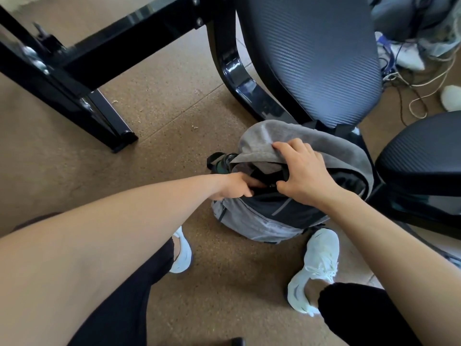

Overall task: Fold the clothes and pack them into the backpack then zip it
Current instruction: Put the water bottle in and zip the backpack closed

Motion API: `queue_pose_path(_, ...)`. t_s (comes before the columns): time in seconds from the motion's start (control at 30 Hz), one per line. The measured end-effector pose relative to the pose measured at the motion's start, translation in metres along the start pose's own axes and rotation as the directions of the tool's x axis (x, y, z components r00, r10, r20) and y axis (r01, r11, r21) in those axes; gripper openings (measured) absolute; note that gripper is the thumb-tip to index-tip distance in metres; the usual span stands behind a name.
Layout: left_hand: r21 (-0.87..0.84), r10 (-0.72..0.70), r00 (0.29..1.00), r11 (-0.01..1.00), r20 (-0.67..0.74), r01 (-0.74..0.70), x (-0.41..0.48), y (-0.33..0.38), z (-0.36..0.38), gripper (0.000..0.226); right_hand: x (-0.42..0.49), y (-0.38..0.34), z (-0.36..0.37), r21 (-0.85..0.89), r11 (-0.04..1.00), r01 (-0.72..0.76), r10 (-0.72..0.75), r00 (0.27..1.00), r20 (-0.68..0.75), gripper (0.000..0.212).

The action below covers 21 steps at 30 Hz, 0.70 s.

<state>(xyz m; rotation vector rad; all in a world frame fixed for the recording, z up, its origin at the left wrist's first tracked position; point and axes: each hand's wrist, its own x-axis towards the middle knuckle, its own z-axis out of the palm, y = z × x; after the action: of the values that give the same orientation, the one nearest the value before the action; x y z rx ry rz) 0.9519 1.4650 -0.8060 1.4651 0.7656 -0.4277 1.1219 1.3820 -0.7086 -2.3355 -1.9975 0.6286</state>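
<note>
Backpack (264, 221), grey fabric with a dark front panel, stands upright on the brown cork-patterned floor (174, 136) between the person's white trainers and against the base of a black mesh office chair (311, 53).

Grip: left hand (234, 187) is curled at the bag's mouth, fingers closed on the dark front edge of the opening. Whether it pinches a zip pull or only the fabric cannot be told. Right hand (303, 171) is draped over the grey top flap (287, 136), fingers bent over its edge and thumb hooked beneath, holding it.

Contents: the opening is largely masked by both hands; no clothing can be confirmed inside. A dark green bottle (223, 163) sits in the side pocket on the left.

Assessment: packing appears finished or nearly so; the step in hand looks like closing the main compartment. The next move would call for locating the zip pull, keeping the flap drawn down to align the teeth, and running the zip round the curve.
</note>
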Motion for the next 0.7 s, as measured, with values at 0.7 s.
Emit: queue_pose_path(0.7, 0.235, -0.151, 0.956, 0.948, -0.252, 0.212, 0.005, -0.03, -0.007, 0.026, 0.001, 0.001, 0.0, 0.031, 0.999, 0.008, -0.008, 1.0, -0.021, 0.088)
